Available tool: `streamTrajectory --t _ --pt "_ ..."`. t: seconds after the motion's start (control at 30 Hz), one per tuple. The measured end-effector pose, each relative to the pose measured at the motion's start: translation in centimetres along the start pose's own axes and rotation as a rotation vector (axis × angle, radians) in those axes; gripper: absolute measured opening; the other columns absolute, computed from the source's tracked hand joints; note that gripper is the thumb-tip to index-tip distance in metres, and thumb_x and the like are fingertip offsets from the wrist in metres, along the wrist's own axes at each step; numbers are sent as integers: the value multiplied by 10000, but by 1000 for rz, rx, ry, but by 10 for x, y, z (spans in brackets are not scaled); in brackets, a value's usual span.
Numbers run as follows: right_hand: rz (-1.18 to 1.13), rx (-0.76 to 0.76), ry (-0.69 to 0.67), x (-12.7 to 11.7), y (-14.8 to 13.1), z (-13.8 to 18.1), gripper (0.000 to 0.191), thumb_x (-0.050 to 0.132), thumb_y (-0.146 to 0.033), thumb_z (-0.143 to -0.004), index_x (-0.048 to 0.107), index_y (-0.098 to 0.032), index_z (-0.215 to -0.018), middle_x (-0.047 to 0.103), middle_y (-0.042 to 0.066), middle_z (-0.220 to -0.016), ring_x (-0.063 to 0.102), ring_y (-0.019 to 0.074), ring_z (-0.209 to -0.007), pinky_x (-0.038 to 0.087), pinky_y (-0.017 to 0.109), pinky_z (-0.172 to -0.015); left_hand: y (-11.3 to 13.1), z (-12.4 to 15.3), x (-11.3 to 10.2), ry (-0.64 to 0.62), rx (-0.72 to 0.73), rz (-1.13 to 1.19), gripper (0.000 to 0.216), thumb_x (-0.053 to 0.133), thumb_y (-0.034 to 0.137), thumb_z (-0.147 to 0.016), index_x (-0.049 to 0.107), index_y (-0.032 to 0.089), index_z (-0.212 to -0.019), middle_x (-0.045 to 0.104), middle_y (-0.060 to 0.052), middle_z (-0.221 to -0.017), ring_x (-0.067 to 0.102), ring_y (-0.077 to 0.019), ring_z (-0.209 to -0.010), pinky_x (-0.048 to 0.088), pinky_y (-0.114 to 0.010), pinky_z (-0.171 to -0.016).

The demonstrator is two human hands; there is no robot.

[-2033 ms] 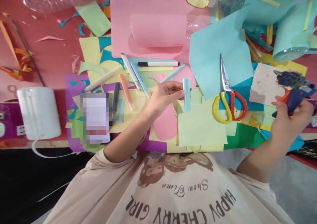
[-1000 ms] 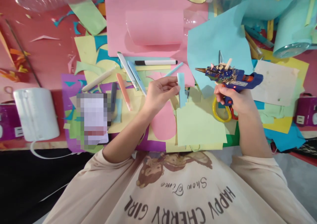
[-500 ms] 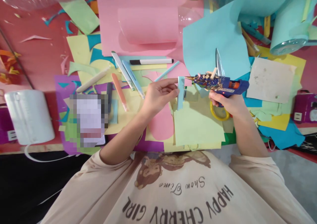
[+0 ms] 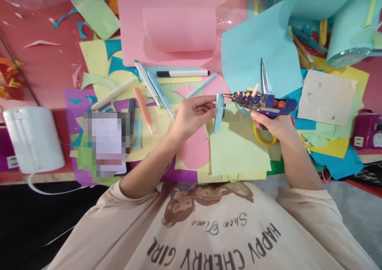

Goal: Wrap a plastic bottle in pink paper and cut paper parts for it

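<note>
My left hand [image 4: 197, 115] pinches a narrow light-blue paper strip [image 4: 219, 117] between fingertips and thumb, the strip hanging upright from its top end. My right hand [image 4: 270, 123] is wrapped round the handle of a dark-blue hot glue gun [image 4: 265, 103], whose front is crusted with paper scraps. Its metal nozzle points left and reaches the upper part of the strip; whether it touches cannot be made out. Beneath the glue gun lie scissors with a yellow handle [image 4: 265, 140], partly hidden by it. A pale green sheet [image 4: 238, 154] lies below the strip.
A pink paper-covered cylinder [image 4: 182, 29] lies at the back, beside a large light-blue sheet [image 4: 256, 55]. Markers, among them a black-and-white marker [image 4: 183, 74], lie across the middle. A white cased device [image 4: 34, 138] stands left, and a blue-wrapped bottle [image 4: 349, 39] lies far right.
The glue gun has shifted slightly left and its nozzle is closer over the strip. My left hand and the strip have moved a little to the right.
</note>
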State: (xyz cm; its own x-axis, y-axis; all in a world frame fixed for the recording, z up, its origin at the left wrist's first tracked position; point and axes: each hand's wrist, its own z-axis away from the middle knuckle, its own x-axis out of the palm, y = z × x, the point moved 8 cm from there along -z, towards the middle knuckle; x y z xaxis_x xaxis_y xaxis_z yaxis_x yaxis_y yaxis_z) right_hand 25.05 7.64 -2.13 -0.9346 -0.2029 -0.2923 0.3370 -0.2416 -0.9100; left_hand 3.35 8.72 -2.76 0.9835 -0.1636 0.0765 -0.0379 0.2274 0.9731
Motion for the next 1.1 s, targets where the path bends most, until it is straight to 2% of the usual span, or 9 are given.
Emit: streamTrajectory --t 0.2,0.47,0.67,0.87,1.1 --pt "11 15 0 0 -1 0 274 728 -419 -717 546 -223 -657 518 -20 -567 439 109 -473 362 265 -432 0 0 -2 14 -14 -25 317 709 236 -661 755 191 -971 620 8 -679 560 -95 -609 490 -223 -596" --pt "77 -20 -40 4 -7 1 296 700 -342 -753 503 -217 -570 508 -27 -518 455 106 -479 377 270 -468 1 -1 -3 45 -16 12 318 721 216 -629 757 182 -942 624 10 -688 570 -91 -626 503 -221 -620" --pt "104 -9 -58 6 -9 2 302 699 -361 -740 495 -221 -566 497 -33 -489 442 113 -466 369 279 -474 2 -2 -5 66 -20 30 310 722 211 -615 753 203 -923 623 19 -675 582 -93 -609 521 -231 -625" --pt "146 -5 -80 9 -13 3 297 685 -333 -722 454 -229 -567 478 -42 -472 439 111 -453 387 285 -485 6 -3 -7 74 25 90 270 719 162 -609 750 206 -873 615 37 -635 569 -73 -584 528 -211 -608" --pt "215 -78 -89 10 -16 4 270 649 -311 -731 462 -224 -557 495 -38 -485 460 115 -448 398 289 -483 8 -5 -11 92 103 101 245 719 140 -623 729 184 -863 629 30 -644 594 -78 -581 555 -217 -581"
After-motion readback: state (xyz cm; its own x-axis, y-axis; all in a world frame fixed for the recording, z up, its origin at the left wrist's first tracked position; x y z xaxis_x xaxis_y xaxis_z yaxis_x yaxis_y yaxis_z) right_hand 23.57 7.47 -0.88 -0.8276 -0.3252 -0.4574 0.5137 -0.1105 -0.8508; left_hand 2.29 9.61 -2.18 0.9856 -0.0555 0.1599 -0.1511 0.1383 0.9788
